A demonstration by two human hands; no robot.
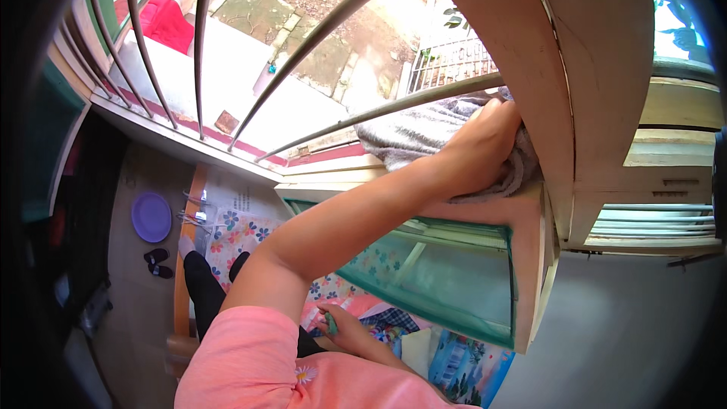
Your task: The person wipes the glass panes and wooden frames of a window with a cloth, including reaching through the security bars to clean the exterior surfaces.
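My left arm reaches across to the upper right, where my left hand (491, 130) grips a grey towel (406, 130) at the corner of the wooden window frame (522, 40). The towel is bunched under my fingers and spreads over the sill beside a metal window bar (386, 105). My fingertips are partly hidden in its folds. Down by my lap, my right hand (343, 326) has its fingers curled around a small green object (330, 322), too small to name. An open green-tinted glass window sash (443, 261) stands below my left forearm.
Several metal bars (199, 45) cross the window opening. Below is a bed with a floral sheet (238, 233) and a heap of clothes (392, 321). A purple basin (151, 217) and dark slippers (159, 263) are on the floor. Outside, red fabric (164, 23) lies near a brick piece (226, 121).
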